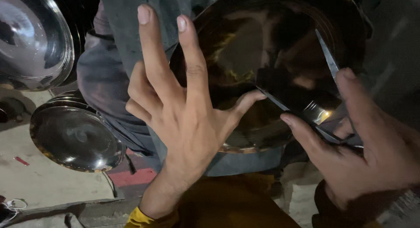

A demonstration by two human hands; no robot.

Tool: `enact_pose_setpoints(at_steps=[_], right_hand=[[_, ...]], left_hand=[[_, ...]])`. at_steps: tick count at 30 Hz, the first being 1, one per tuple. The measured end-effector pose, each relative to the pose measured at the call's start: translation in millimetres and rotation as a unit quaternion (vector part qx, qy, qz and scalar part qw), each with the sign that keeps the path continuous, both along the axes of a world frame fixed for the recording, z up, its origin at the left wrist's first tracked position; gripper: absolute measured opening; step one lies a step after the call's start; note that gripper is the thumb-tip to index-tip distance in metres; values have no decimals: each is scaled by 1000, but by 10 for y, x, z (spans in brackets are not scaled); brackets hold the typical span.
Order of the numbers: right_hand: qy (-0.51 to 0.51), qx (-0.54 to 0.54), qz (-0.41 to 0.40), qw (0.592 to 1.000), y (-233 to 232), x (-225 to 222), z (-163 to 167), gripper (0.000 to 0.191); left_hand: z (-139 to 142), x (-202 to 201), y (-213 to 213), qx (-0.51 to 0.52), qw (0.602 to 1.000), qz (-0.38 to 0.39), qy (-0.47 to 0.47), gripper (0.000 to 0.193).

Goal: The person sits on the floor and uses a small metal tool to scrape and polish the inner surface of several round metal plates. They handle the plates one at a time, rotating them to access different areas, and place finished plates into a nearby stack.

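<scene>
**Scissors tips on the plate face, left thumb bracing the rim**

The large steel plate [245, 48] sits tilted at centre-far, its shiny concave face turned toward the camera, resting against a person's dark-trousered leg [105, 83].

The left hand [179, 114] lies to the plate's left and near side. Its fingers are spread wide open, index and middle pointing far, the last two curled. Only the thumb [247, 99] reaches right, across the plate's lower-left edge, touching the surface. It grips nothing; it just presses or steadies.

The right hand [372, 153] comes in from the near right and is closed around the handle end of a pair of scissors [306, 118]. The blades are parted in a V: one blade runs far and slightly left up past the raised index finger, the other runs left across the plate toward the left thumb. That lower blade's long axis goes right-near to left-far, and its tip ends just beside the thumb tip, nearly touching.

Key relation: the plate lies between the two hands, left thumb on one side, scissors on the other. The right hand is the one with the tool on the plate.

Other steel plates: a stack [76, 136] at near left on the floor, another [30, 40] at far left.
</scene>
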State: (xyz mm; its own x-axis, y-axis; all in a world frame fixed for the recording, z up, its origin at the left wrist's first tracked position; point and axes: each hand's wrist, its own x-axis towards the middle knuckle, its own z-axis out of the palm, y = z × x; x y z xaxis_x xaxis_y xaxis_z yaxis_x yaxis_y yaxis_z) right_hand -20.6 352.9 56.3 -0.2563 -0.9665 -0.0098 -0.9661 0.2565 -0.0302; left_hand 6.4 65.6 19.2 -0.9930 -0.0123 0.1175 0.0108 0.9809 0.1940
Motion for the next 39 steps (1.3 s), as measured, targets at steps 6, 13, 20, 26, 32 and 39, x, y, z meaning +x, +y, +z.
enact_pose_setpoints(at_steps=[6, 13, 20, 26, 32, 39], right_hand=[[-96, -20, -83, 992, 126, 123, -92, 46], [-297, -91, -223, 924, -109, 78, 73, 81], [-238, -144, -224, 934, -299, -12, 173, 78], [-101, -115, -243, 958, -500, -34, 352, 72], [34, 66, -265, 961, -903, -129, 718, 61], [206, 66, 9, 976, -1241, -543, 676, 33]], left_hand=[[-76, 37, -25, 9, 1000, -5, 4, 123], [-38, 14, -19, 0, 1000, -10, 8, 122], [-61, 12, -32, -1, 1000, -10, 9, 121], [-24, 36, -5, 8, 1000, -5, 11, 117], [136, -10, -138, 119, 993, -4, 9, 104], [250, -3, -694, 328, 943, -4, 56, 13]])
